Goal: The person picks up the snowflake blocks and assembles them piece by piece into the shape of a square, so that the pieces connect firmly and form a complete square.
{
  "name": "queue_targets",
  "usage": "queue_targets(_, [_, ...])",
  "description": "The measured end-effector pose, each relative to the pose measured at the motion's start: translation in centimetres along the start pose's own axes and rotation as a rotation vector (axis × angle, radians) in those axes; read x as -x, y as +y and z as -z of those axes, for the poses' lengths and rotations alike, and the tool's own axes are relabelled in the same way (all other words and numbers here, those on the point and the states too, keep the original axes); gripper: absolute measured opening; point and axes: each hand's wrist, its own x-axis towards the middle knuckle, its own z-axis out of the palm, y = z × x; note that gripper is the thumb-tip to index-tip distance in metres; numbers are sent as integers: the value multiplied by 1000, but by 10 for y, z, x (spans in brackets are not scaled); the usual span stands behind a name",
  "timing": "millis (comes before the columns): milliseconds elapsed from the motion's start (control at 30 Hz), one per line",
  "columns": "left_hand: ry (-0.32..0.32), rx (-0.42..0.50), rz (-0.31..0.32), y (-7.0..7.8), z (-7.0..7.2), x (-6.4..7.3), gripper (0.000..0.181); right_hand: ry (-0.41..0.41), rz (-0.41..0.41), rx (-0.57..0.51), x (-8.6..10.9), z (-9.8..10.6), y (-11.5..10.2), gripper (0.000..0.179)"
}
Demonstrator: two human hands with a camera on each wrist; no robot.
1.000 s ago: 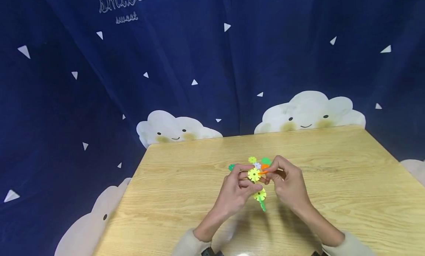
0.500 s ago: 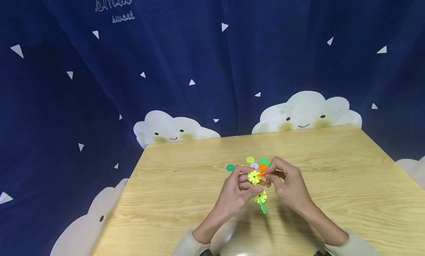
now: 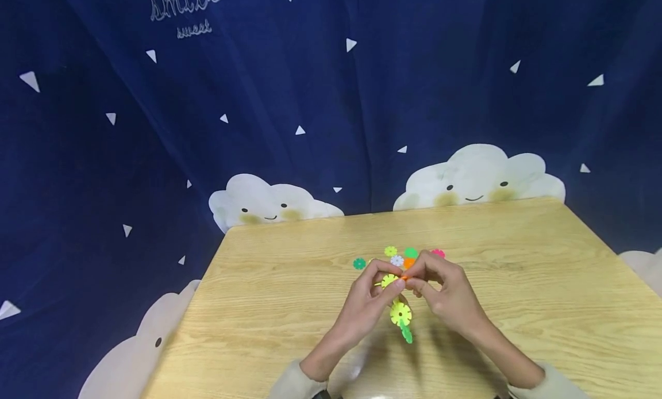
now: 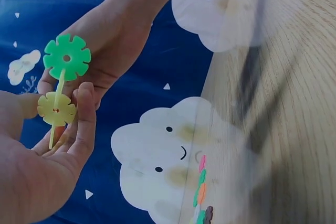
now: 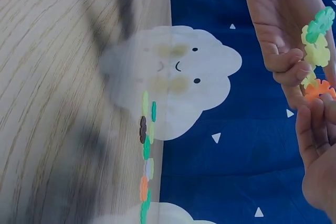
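Flat, notched plastic building discs are joined into a chain. In the head view my left hand grips its upper yellow disc between thumb and fingers. Below it hang another yellow disc and a green disc at the bottom end. My right hand pinches an orange disc by its edge against the yellow end, with the fingertips of both hands nearly meeting. The right wrist view shows the orange disc touching the chain; fingers hide whether their notches interlock.
Behind the hands, loose discs lie on the wooden table: a teal one, a yellow one, a white one, a bright green one, an orange one and a pink one. A dark blue curtain hangs beyond.
Both hands have lowered slightly and drawn closer together. The chain has turned and dropped a little, and the left thumb has come up beside the orange disc. The pink disc has become visible.
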Motion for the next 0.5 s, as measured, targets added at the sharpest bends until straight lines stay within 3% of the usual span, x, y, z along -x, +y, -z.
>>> queue_targets(100, [6,30,-19,-1,-1,-1,25,4,12,-6,1,0,0,32])
queue_targets(267, [-36,99,-53,-2,-1,-2,23,12,68,13,4,-4,2,33])
queue_targets(500, [-14,29,-32,0,1,-2,23,16,55,41,4,-2,8,35])
